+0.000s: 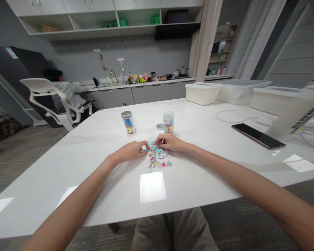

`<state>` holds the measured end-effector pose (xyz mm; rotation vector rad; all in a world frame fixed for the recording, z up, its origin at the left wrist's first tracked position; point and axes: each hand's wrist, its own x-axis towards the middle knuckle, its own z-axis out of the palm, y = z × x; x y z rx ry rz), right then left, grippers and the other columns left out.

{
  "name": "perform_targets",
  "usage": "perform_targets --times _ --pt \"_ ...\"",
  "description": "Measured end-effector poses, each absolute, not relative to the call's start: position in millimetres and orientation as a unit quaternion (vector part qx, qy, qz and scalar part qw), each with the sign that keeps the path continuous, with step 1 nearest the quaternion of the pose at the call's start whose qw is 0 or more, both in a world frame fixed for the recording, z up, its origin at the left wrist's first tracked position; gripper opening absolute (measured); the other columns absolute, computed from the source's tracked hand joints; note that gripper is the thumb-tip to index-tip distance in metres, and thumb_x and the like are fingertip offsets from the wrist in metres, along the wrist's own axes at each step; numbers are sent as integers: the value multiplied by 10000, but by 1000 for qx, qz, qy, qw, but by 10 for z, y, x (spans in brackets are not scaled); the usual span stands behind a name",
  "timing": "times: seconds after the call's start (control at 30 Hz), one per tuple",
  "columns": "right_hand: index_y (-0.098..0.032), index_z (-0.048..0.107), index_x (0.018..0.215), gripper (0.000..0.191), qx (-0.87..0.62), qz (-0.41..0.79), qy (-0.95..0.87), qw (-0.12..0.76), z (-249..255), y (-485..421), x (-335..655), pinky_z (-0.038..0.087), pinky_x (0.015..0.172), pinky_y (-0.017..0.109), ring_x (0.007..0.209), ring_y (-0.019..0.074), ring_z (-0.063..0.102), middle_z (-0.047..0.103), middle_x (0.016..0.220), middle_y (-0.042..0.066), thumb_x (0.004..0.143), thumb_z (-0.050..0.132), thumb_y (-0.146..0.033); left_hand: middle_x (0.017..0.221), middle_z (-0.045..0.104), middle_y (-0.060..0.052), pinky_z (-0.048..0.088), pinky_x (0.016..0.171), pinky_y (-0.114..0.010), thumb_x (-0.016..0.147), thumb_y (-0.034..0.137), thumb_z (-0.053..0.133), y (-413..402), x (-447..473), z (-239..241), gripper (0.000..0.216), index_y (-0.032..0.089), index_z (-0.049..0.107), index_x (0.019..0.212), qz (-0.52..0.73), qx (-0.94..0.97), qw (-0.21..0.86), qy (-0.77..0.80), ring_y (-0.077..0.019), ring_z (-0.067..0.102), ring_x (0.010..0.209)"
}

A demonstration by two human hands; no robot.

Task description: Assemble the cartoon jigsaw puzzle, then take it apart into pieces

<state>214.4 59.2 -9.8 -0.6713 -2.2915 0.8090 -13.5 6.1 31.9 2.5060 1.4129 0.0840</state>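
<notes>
A loose heap of colourful jigsaw puzzle pieces (160,153) lies on the white table, with several pieces strung out at its near side. My left hand (132,152) is at the heap's left edge, thumb and fingers pinched on a small light-blue puzzle piece (144,149). From the right, my right hand (170,142) reaches over the far side of the heap. Its fingers are curled and pinched down on a piece there, mostly hidden by the fingertips. Behind that hand stands a clear jar (169,120) with a cartoon label, its top uncovered.
A lidded cartoon jar (128,122) stands at the back left, and a round metal lid (159,126) lies by the clear jar. To the right are a phone (258,135), a white cable, a bottle (297,111) and plastic boxes (202,94). A person (69,92) sits beyond the table.
</notes>
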Motion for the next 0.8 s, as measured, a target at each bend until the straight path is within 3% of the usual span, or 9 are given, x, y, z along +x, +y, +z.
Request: perform_targets --times 0.47,0.67,0.8 --pt "-170 636 861 153 -268 339 -820 376 -54 575 2104 530 753 326 796 155 657 705 850 39 757 587 -69 544 542 49 326 579 -248 862 322 462 50 -120 356 257 227 589 1065 13 865 125 487 -143 492 520" --pt "-193 611 870 82 -276 220 -774 525 208 589 2215 537 743 316 816 158 646 671 882 35 798 635 -222 642 628 26 344 590 -249 866 355 479 80 -129 308 270 227 577 1083 18 868 133 479 -147 538 571" --pt "-202 577 860 68 -298 130 -725 607 417 684 2337 534 732 320 797 159 635 643 856 23 803 612 -218 696 660 13 355 590 -251 873 371 484 77 -120 301 275 230 574 1091 20 865 140 481 -147 555 583"
